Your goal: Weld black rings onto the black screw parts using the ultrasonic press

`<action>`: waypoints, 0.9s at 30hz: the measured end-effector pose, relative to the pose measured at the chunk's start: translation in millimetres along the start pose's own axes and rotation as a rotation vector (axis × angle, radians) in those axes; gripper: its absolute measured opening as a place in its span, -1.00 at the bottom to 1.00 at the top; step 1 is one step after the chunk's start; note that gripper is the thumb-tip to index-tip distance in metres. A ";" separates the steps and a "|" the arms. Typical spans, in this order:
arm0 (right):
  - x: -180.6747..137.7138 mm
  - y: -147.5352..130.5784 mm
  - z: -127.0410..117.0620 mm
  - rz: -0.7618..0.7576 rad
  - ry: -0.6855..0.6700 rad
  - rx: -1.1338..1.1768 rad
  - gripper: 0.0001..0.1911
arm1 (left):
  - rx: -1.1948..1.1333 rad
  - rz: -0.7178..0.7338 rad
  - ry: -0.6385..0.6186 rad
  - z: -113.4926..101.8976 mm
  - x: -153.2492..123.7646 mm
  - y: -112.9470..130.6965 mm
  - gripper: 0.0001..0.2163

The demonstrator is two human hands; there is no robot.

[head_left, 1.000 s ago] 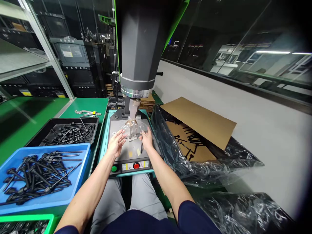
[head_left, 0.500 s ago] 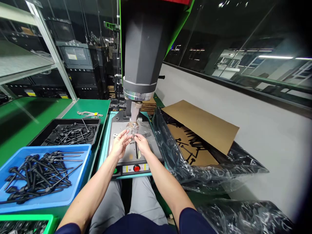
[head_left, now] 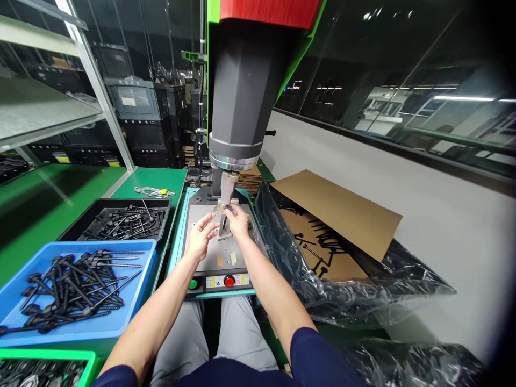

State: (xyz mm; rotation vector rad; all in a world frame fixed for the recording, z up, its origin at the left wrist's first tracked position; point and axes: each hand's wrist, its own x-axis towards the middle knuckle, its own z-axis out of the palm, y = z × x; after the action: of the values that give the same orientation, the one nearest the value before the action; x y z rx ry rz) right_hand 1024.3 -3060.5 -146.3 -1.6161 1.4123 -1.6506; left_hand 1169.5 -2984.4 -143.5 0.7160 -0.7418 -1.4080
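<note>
My right grip (head_left: 238,221) pinches the head end of a black rod (head_left: 223,226) straight ahead at twelve o'clock, its long axis near upright, running down toward six. My left grip (head_left: 200,240) is released, fingers parted, just beside the rod at its eight o'clock. Beneath lies a grey plate (head_left: 209,263). A blue tray (head_left: 137,290) of black screws (head_left: 68,285) rests at ten; a cardboard box (head_left: 334,212) in plastic at two. Farther on, the machine head (head_left: 242,91) hangs at twelve, crates (head_left: 137,102) stand at eleven. My fingers cover the rod's top; I can't tell if its tip touches the fixture (head_left: 224,235).
</note>
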 end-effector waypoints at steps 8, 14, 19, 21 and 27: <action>21.9 10.3 17.5 0.199 -0.044 0.129 -0.67 | 0.006 0.001 0.012 -0.4 2.5 0.4 -0.58; 23.9 8.9 8.1 0.235 -0.142 0.122 -0.63 | -0.001 -0.011 0.006 -3.6 5.9 -1.2 -0.58; 20.3 10.8 4.3 0.177 -0.144 0.143 -0.69 | 0.002 -0.009 0.015 -5.7 7.9 -3.9 -0.57; 18.8 12.8 7.1 0.196 -0.122 0.168 -0.67 | 0.004 -0.005 0.017 -6.2 8.2 -4.9 -0.56; 10.4 17.4 16.6 0.215 -0.008 0.164 -0.62 | 0.036 0.003 0.049 -9.5 9.8 -10.8 -0.57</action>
State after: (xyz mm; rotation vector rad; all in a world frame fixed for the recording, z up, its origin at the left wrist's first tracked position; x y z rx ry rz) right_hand 1031.2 -3082.0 -159.6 -1.3307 1.3556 -1.5877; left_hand 1171.0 -2994.6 -157.5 0.7742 -0.7317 -1.3725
